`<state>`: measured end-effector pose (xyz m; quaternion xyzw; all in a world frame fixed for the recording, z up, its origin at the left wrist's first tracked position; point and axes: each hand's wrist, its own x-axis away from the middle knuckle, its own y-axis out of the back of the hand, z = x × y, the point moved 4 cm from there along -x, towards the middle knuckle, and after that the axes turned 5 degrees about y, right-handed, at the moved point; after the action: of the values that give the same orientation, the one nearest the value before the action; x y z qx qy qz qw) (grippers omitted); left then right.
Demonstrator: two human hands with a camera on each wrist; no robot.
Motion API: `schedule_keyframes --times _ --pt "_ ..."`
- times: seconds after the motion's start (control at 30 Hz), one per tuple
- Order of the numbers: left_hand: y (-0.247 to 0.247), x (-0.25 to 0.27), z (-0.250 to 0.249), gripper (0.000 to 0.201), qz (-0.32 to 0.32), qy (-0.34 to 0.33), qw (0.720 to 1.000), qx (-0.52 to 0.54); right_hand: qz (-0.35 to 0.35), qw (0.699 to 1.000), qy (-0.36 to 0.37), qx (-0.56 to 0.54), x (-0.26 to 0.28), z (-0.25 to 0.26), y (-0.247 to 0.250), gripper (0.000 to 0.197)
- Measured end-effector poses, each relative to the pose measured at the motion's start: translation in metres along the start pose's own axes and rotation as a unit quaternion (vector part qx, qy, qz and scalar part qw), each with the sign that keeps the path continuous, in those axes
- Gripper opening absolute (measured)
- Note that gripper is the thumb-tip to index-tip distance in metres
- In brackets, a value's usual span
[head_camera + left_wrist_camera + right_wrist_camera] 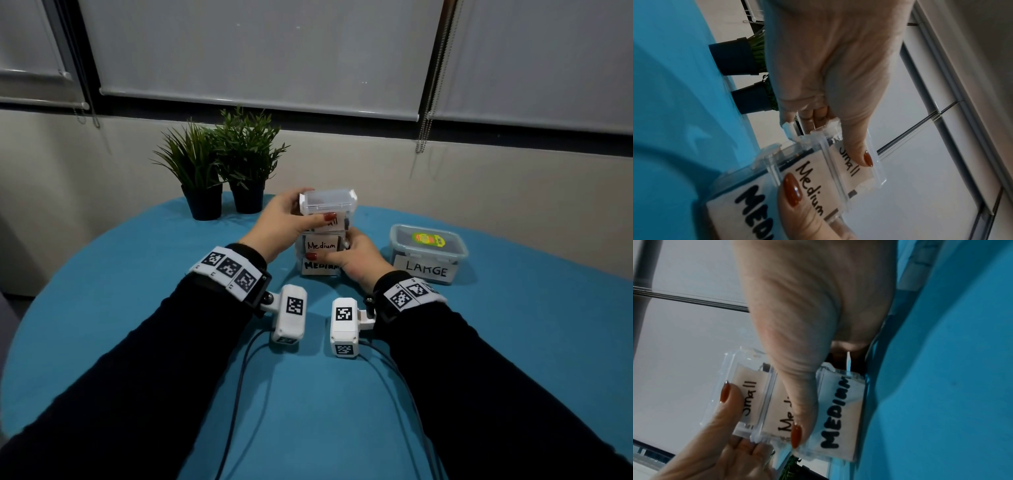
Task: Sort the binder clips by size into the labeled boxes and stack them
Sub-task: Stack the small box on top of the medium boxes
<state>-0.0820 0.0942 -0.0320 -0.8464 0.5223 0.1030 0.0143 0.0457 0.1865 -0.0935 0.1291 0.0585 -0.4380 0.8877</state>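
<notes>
Three small clear lidded boxes stand stacked on the blue table. The top box (pixel 327 202) is labelled Small (pixel 849 164) (pixel 750 399). Under it sits a box labelled Medium (pixel 322 245) (pixel 812 183), and the bottom box (pixel 318 266) (pixel 838 415) reads MEDIUM in bold. My left hand (pixel 291 219) grips the Small box, thumb across its label. My right hand (pixel 352 257) holds the middle Medium box, thumb on its front. To the right stands the bigger LARGE box (pixel 428 251), lid on. No loose clips show.
Two potted plants (pixel 222 171) stand at the table's far edge behind the stack. Cables (pixel 246 370) trail across the blue table (pixel 137 291) toward me from the wrist cameras. A wall and window blinds lie behind.
</notes>
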Motion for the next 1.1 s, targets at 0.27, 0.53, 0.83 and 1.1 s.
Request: schedule_keyframes --times 0.27,0.53,0.83,1.1 --pt "0.01 0.0 -0.003 0.079 0.006 -0.008 1.0 -0.023 0.009 1.0 -0.003 0.002 -0.002 -0.003 -0.002 0.061" --pt "0.012 -0.003 0.005 0.093 0.026 -0.014 0.998 -0.056 0.011 1.0 0.001 -0.006 0.002 0.002 -0.001 0.058" --pt "0.009 0.006 0.004 0.079 0.041 -0.09 0.991 -0.088 0.015 0.998 -0.062 -0.018 0.007 0.004 0.017 0.098" --pt "0.007 0.004 0.002 0.05 0.038 -0.083 0.991 -0.1 -0.022 0.998 -0.06 -0.024 0.014 0.016 0.033 0.044"
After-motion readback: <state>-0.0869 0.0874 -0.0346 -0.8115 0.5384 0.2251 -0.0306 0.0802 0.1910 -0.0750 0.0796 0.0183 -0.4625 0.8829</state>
